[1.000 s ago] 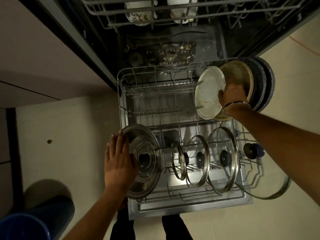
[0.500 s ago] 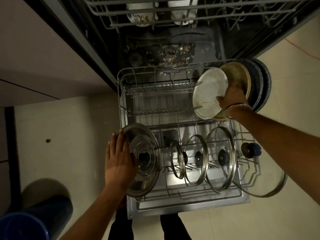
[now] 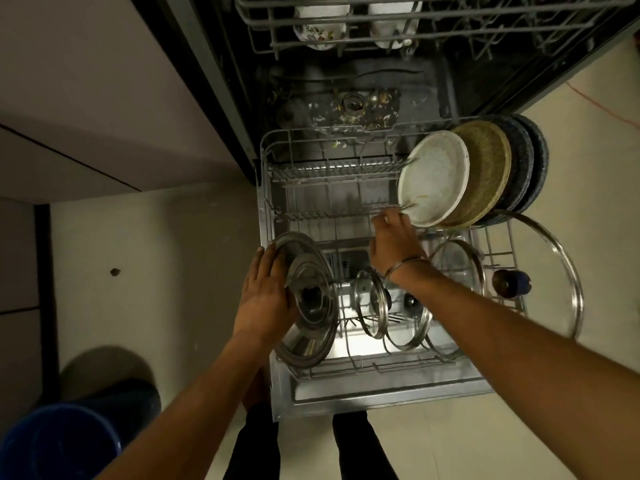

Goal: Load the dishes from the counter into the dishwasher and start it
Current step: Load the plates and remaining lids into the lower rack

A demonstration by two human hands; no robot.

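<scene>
The dishwasher's lower rack (image 3: 268, 188) is pulled out over the open door. A white plate (image 3: 433, 178) stands on edge at its far right, with a brown plate (image 3: 486, 174) and dark plates (image 3: 524, 168) behind it. My right hand (image 3: 394, 242) hovers over the rack just left of the white plate, fingers loose, holding nothing. My left hand (image 3: 265, 296) rests with straight fingers against the back of a steel lid (image 3: 310, 301) standing at the rack's near left. Glass lids (image 3: 408, 318) stand in the tines beside it.
A large glass lid (image 3: 557, 268) leans at the rack's right side, partly outside it. The upper rack (image 3: 415, 26) holds mugs (image 3: 318, 32). A blue bucket (image 3: 59, 441) sits on the floor at the near left. Cabinet fronts run along the left.
My right hand has let go of the white plate and moved left and nearer, over the rack. The plate now stands on its own. My left hand stays on the steel lid.
</scene>
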